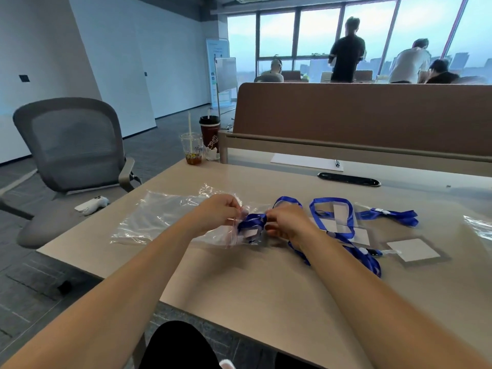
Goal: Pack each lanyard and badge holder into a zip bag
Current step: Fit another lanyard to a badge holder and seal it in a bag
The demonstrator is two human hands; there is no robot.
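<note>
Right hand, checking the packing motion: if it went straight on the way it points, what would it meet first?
The right hand points left, pinching the bundled lanyard; beyond it, probably the zip bag mouth held by the left hand, though depth is unclear.

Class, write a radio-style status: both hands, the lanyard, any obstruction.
Left hand pinches zip bag mouth. Right hand holds bundled lanyard at the mouth. Spare lanyards lie right, apart; nothing blocking.
</note>
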